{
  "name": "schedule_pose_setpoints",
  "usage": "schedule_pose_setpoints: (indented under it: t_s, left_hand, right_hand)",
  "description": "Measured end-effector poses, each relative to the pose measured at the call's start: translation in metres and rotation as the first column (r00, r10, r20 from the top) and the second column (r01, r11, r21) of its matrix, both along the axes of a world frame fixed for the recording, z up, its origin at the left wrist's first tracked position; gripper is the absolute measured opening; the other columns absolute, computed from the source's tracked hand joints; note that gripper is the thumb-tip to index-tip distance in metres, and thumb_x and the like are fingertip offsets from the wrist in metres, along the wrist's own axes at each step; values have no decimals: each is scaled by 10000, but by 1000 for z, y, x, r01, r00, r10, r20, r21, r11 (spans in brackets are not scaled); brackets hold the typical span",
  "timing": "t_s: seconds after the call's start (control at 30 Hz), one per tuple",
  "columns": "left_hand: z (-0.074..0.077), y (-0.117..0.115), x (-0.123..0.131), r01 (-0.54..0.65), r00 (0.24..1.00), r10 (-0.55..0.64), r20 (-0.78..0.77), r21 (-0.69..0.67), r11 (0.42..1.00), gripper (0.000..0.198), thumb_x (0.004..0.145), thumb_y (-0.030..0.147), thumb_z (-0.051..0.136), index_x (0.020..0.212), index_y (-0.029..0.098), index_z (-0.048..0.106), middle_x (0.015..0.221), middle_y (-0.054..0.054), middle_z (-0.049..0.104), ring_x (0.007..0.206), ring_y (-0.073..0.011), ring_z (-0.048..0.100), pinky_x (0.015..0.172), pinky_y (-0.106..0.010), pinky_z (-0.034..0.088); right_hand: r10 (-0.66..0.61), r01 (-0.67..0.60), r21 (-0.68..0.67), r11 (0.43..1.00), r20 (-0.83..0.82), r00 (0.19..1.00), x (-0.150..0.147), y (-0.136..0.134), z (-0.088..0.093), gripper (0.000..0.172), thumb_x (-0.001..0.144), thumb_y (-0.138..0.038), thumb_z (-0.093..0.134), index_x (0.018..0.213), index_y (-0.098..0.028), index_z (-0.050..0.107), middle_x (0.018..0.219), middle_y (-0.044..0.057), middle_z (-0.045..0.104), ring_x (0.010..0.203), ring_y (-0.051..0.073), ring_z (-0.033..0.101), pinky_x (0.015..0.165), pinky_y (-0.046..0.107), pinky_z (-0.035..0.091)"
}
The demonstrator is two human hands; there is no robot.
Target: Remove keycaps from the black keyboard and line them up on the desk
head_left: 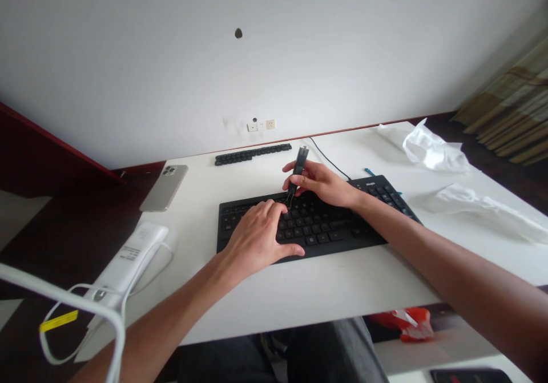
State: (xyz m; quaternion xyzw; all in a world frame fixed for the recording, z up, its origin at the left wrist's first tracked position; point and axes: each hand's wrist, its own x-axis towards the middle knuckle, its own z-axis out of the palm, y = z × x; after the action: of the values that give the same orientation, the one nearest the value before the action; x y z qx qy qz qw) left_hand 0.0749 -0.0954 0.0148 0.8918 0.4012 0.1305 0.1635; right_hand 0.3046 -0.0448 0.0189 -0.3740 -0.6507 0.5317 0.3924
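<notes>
Hands at a keyboard, seen from above. The right arm enters from the lower right; its hand (323, 184) lies across the upper part of the keyboard (317, 226), wrist low, fingers curled towards the left. Thumb and fingers are closed around a small dark tool (299, 167), which stands nearly upright, its top projecting above the grip and its thin wire prongs pointing down at the keys. The left hand (257, 232) lies palm down over the left half of the keyboard, fingers bent and close together, thumb spread wide along the near keys; it has hold of nothing visible. Its fingertips are just beside the prongs; whether they touch cannot be told. Beyond the keyboard, rows of black keys (252, 154) lie on the white table (325, 283)
</notes>
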Motion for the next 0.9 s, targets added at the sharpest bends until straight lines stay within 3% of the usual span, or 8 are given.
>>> schedule_pose_setpoints:
  t_s: [0.43,0.67,0.77,0.9]
  left_hand:
    - [3,-2,0,-3,1000,3,-14,1,1000,700,727,627,884,1174,197,560,1149,-79,672,1107,-305,657,1000,-480,542]
    - [1,0,-3,-47,996,46,73,15,999,731,746,728,812,1176,199,548,1094,-73,709,986,-280,706,899,-447,581]
    - [-1,2,-4,-119,990,117,82,31,992,622,818,623,812,1209,207,563,1082,-72,726,970,-274,724,857,-421,588]
    - [-2,3,-3,-124,989,119,84,61,990,376,869,442,815,1113,224,630,1049,-45,747,957,-256,727,839,-394,583]
  right_hand:
    - [-9,10,-48,999,14,1000,0,0,-3,437,970,-509,694,1246,-182,610,1032,103,779,1023,249,735,848,381,626]
    - [26,-25,-37,999,18,1000,0,-2,0,442,970,-511,695,1254,-184,605,1059,107,788,1010,245,742,853,381,622]
    - [35,-35,-13,999,12,999,-2,-3,3,459,965,-512,699,1262,-176,598,1031,110,793,964,243,743,847,395,612]
    - [66,-66,5,998,4,998,-4,-5,4,447,956,-512,712,1229,-169,629,1027,110,796,907,225,731,839,385,591]
